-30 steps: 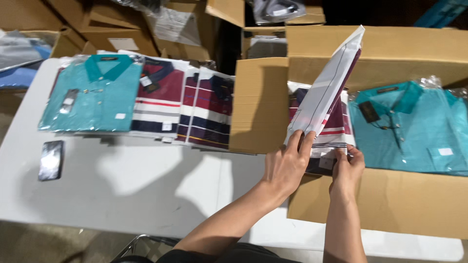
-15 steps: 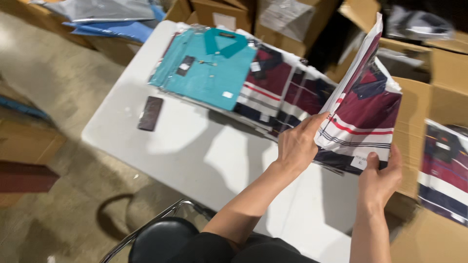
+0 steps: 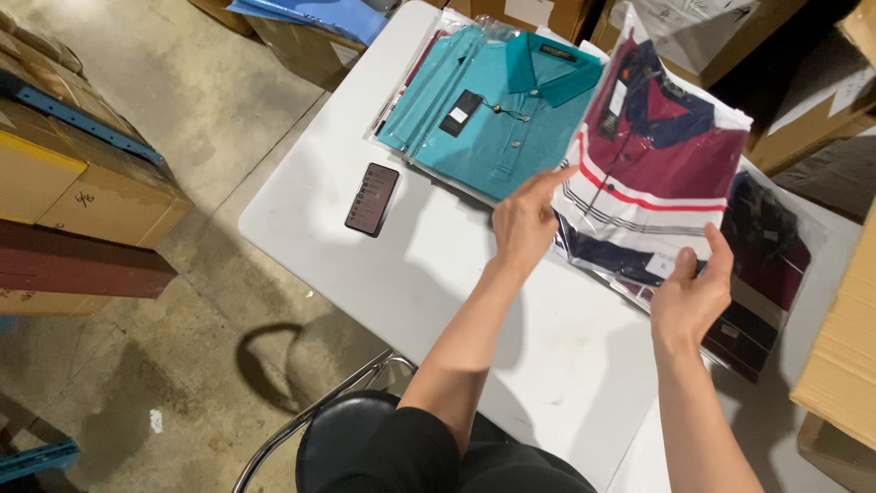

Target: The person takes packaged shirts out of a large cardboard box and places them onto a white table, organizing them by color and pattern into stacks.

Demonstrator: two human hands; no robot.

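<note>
A person is sitting at a white table, seen from above, holding a bagged striped shirt tilted up over the table's far right part. The left hand is gripping the shirt's left edge, index finger stretched along the plastic. The right hand is pinching the bag's lower edge, thumb on top near a small white label. Both hands are grasping this one shirt.

Under and to the right of it, a dark shirt in plastic is lying flat, reaching close to the table's right side. To the left, a teal shirt is topping a stack at the far edge, just beside the raised shirt. A phone is lying face up near the table's left edge, well apart from the hands.

The near half of the tabletop is lying bare. A black chair is sitting against the near edge. Boxes are crowding the right side, and more boxes are standing on the floor to the left.
</note>
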